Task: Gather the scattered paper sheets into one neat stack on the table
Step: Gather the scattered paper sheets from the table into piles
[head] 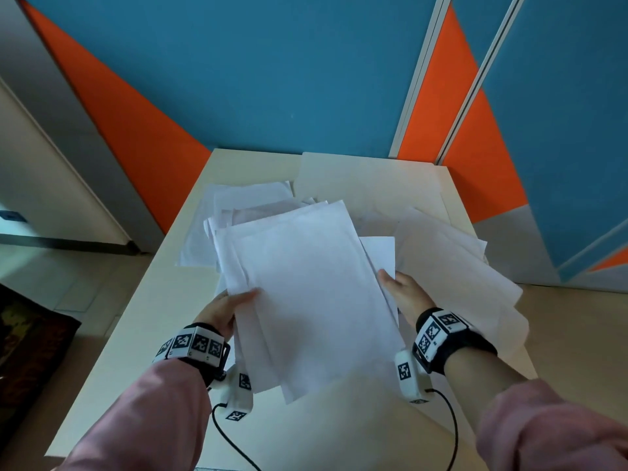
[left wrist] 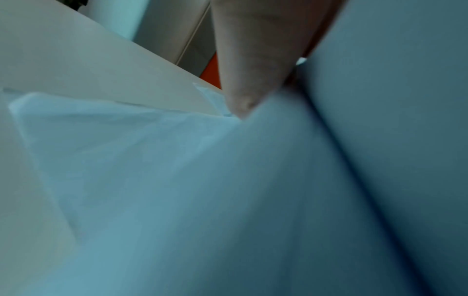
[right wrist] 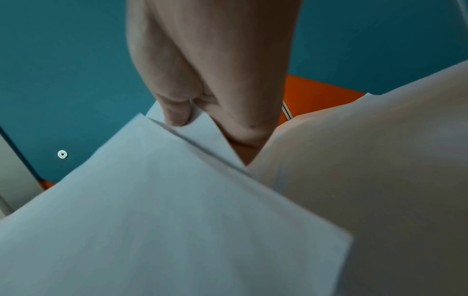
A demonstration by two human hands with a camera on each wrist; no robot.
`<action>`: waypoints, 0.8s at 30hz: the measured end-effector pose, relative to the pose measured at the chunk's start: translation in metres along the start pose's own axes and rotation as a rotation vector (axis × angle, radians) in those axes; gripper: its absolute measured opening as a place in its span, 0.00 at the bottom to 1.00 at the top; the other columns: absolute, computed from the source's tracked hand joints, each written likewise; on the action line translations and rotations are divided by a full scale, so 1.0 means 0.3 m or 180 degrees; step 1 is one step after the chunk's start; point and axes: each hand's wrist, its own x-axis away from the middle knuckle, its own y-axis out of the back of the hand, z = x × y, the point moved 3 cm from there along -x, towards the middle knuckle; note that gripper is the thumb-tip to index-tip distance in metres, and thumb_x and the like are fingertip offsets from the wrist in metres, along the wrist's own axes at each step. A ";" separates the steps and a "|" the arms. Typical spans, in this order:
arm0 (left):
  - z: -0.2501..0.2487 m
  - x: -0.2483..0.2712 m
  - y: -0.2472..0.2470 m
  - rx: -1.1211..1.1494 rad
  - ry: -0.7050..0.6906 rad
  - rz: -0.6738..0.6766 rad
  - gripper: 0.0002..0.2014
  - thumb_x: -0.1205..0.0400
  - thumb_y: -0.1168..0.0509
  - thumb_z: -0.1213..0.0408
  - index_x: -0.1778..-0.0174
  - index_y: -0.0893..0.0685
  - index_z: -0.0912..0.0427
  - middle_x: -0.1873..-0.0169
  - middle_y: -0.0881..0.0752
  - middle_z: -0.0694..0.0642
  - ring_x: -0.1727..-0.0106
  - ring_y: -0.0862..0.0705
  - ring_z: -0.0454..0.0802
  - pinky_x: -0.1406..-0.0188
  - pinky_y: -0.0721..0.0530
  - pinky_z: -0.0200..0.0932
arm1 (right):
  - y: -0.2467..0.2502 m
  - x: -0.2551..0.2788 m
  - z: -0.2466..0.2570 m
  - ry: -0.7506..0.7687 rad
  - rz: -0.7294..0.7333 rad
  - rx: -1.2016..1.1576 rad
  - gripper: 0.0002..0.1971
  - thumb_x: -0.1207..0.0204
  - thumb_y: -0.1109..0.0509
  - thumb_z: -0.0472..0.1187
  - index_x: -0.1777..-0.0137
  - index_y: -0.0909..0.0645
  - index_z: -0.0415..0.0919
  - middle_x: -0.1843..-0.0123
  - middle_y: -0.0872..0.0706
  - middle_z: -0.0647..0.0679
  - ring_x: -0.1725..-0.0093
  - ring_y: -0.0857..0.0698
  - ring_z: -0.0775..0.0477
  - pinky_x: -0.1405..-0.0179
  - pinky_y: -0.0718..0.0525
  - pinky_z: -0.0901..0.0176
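Two hands grip the sheaf of paper sheets point(head: 316, 294) between them: left hand point(head: 221, 309), right hand point(head: 404, 294).

A loose bundle of white paper sheets point(head: 316, 294) is held lifted over the middle of the cream table point(head: 149, 321), its edges fanned and uneven, long side running from 6 toward 12 o'clock. Under it, more white sheets point(head: 210, 226) lie flat toward 10 o'clock, overlapping. Other sheets point(head: 452, 266) spread toward 3 o'clock, one overhanging the table's edge. A cream sheet point(head: 370, 185) lies flat at 12 o'clock.
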 end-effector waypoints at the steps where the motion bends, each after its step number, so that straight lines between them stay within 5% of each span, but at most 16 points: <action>1: 0.009 -0.007 0.001 -0.0023 0.0024 0.0014 0.18 0.22 0.34 0.72 0.35 0.22 0.69 0.46 0.14 0.67 0.50 0.15 0.62 0.37 0.20 0.58 | 0.006 -0.001 0.002 0.0053 -0.0088 -0.0049 0.17 0.16 0.41 0.48 0.36 0.19 0.40 0.42 0.14 0.51 0.41 0.18 0.51 0.40 0.25 0.60; 6: 0.059 -0.042 0.008 -0.0016 0.0059 -0.0125 0.18 0.20 0.35 0.70 0.34 0.23 0.70 0.50 0.14 0.65 0.50 0.16 0.61 0.36 0.21 0.60 | 0.005 -0.007 0.017 0.0262 -0.0384 0.0009 0.10 0.16 0.41 0.41 0.49 0.18 0.41 0.53 0.13 0.50 0.54 0.16 0.51 0.59 0.23 0.69; 10: 0.078 -0.041 0.006 0.0076 0.0045 -0.0200 0.12 0.20 0.34 0.64 0.42 0.19 0.64 0.61 0.10 0.60 0.57 0.13 0.59 0.56 0.14 0.52 | -0.008 -0.031 0.002 0.0266 -0.0597 0.0083 0.16 0.16 0.41 0.41 0.46 0.21 0.24 0.42 0.14 0.28 0.43 0.15 0.31 0.42 0.19 0.53; 13: 0.087 -0.038 -0.001 0.0010 0.0087 -0.0143 0.15 0.22 0.32 0.67 0.40 0.19 0.67 0.58 0.11 0.63 0.68 0.10 0.53 0.70 0.12 0.43 | -0.027 -0.031 -0.002 0.0322 -0.0777 -0.0119 0.12 0.16 0.42 0.37 0.44 0.19 0.31 0.44 0.14 0.39 0.45 0.18 0.45 0.42 0.26 0.60; 19: 0.099 -0.045 -0.005 0.0021 0.0078 -0.0221 0.18 0.24 0.30 0.70 0.39 0.20 0.70 0.56 0.12 0.64 0.57 0.12 0.61 0.55 0.14 0.52 | -0.008 -0.044 -0.092 0.0028 -0.1425 -0.0365 0.14 0.18 0.42 0.36 0.46 0.20 0.25 0.50 0.15 0.31 0.41 0.19 0.28 0.47 0.29 0.58; 22: 0.112 -0.052 0.004 0.0096 0.0072 -0.0302 0.17 0.22 0.32 0.70 0.37 0.21 0.69 0.56 0.13 0.64 0.55 0.14 0.61 0.53 0.16 0.52 | -0.009 -0.038 -0.109 -0.0129 -0.1471 -0.0366 0.15 0.18 0.44 0.36 0.47 0.22 0.23 0.49 0.16 0.26 0.50 0.20 0.31 0.49 0.28 0.57; 24: 0.115 -0.053 -0.001 0.0104 0.0081 -0.0257 0.17 0.23 0.31 0.68 0.38 0.20 0.67 0.54 0.13 0.64 0.55 0.14 0.61 0.57 0.15 0.51 | -0.019 -0.035 -0.111 -0.0188 -0.1425 -0.0426 0.14 0.17 0.44 0.35 0.44 0.21 0.26 0.42 0.16 0.27 0.45 0.18 0.31 0.45 0.25 0.55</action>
